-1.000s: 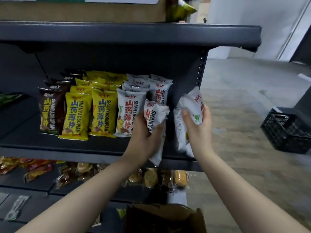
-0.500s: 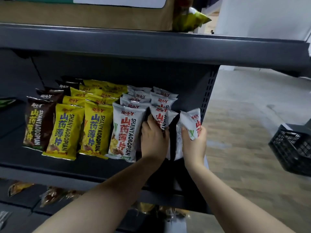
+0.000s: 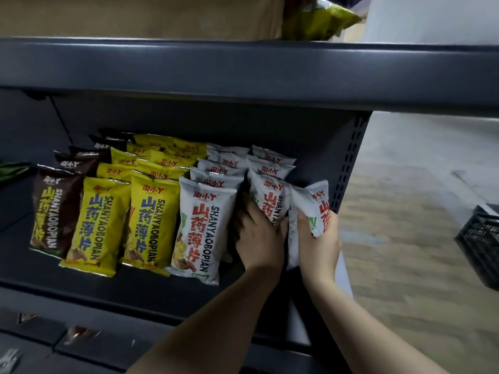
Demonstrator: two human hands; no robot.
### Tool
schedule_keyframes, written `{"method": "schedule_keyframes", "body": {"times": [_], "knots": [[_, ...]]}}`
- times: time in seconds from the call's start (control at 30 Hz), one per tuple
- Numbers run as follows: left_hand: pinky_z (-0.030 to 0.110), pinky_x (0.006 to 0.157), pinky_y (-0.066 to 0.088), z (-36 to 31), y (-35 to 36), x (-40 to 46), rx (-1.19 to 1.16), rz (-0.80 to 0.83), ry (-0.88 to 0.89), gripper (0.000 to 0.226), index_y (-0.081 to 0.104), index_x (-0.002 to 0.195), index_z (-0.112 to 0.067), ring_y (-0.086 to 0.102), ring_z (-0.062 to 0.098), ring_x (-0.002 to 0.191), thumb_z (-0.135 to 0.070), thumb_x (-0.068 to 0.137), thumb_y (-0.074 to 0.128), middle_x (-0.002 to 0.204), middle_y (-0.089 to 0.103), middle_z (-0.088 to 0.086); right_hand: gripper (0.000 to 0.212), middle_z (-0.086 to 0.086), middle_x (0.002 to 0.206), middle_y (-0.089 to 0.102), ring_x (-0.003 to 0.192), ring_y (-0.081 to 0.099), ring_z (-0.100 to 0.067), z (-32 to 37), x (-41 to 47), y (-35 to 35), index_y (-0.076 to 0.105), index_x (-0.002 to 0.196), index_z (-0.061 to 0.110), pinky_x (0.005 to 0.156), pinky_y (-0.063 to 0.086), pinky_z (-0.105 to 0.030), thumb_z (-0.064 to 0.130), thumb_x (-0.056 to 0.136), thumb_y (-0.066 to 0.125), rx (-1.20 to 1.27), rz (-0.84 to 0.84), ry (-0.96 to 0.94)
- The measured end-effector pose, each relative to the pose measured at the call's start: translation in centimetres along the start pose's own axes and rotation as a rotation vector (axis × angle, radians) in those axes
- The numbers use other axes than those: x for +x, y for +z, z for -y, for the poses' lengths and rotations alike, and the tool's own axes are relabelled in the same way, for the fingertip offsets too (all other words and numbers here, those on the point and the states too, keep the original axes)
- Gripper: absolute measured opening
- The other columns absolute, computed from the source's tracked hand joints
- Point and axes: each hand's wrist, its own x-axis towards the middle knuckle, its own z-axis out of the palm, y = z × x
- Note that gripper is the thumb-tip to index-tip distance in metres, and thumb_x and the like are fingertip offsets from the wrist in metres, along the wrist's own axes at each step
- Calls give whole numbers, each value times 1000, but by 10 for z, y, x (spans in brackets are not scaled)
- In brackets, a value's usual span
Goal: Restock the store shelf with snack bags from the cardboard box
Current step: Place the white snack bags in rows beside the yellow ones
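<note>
Head view: the left hand (image 3: 259, 233) is gripping one white crinkly snack bag (image 3: 270, 201) on the dark metal shelf (image 3: 162, 295); the right hand (image 3: 318, 238) is gripping another white bag (image 3: 313, 203) beside it. Next, I think, standing both up.

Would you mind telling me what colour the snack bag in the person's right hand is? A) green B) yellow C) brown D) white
D: the right hand grips a white bag with red lettering at the right end of the shelf, beside the white rows, while the yellow bags and brown bags stand further left.
</note>
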Motion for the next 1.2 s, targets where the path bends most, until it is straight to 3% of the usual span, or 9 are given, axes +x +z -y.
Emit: {"method": "schedule_keyframes", "body": {"times": [0.13, 0.2, 0.3, 0.4, 0.47, 0.7, 0.97, 1.1, 1.2], "knots": [[44, 91, 46, -1, 1, -5, -45, 63, -44, 109, 2, 149, -2, 45, 36, 123, -59, 76, 60, 137, 39, 19, 18, 16, 86, 54, 75, 53, -1, -2, 1, -1, 49, 106, 27, 60, 36, -14, 24, 91, 58, -12, -4, -3], [42, 95, 44, -2, -5, -10, -40, 54, -13, 98, 5, 147, 3, 45, 37, 124, -49, 82, 55, 137, 38, 22, 16, 18, 85, 54, 75, 52, 7, -3, 0, -1, 47, 104, 28, 58, 39, -5, 25, 92, 58, -12, -17, -7], [45, 97, 46, 1, -8, -19, 74, -163, 264, 70, 30, 140, 8, 50, 40, 123, -36, 86, 36, 136, 45, 28, 16, 16, 87, 56, 76, 53, 7, -2, 0, -1, 47, 103, 30, 59, 39, -4, 30, 92, 58, 11, -48, -10], [51, 113, 25, 8, -6, -9, 243, -250, 684, 58, 27, 145, -3, 26, 34, 140, -27, 93, 32, 150, 30, 20, 15, 7, 94, 61, 82, 56, -8, -4, 2, 0, 48, 102, 32, 66, 40, -19, 32, 91, 58, 36, -76, -5], [52, 112, 20, 14, -5, 6, 389, -227, 813, 61, 23, 146, -5, 17, 31, 143, -26, 90, 33, 154, 24, 16, 15, 7, 95, 61, 83, 56, -8, -5, 2, 0, 48, 103, 33, 65, 40, -15, 32, 91, 58, 40, -80, 2], [46, 112, 20, 26, 10, 11, 321, -282, 654, 61, 22, 145, -3, 17, 28, 142, -15, 86, 30, 154, 25, 13, 21, 12, 95, 63, 86, 58, -8, -11, 4, 2, 52, 111, 25, 66, 40, -13, 30, 91, 58, 4, -54, -16], [50, 113, 14, 10, 8, 9, 377, -104, 481, 66, 22, 147, -8, 21, 26, 144, -31, 86, 33, 155, 22, 10, 18, 17, 92, 59, 85, 56, -6, -10, 4, 1, 49, 107, 31, 69, 40, -17, 32, 91, 58, 21, -49, -31], [54, 114, 2, 0, -16, 2, 245, 83, 500, 73, 11, 150, -12, -3, 25, 147, -37, 83, 1, 159, 4, 6, 18, 17, 95, 62, 92, 61, -17, -10, 1, 0, 49, 102, 41, 79, 52, -41, 46, 86, 57, 92, -42, -3], [47, 114, 27, -3, -40, -13, -65, -11, 619, 57, 44, 138, -12, 34, 25, 139, -37, 92, 22, 144, 46, 7, 18, 20, 94, 61, 91, 60, -8, -1, -6, -6, 48, 104, 40, 81, 48, -31, 33, 91, 58, 127, -24, -54]]}}
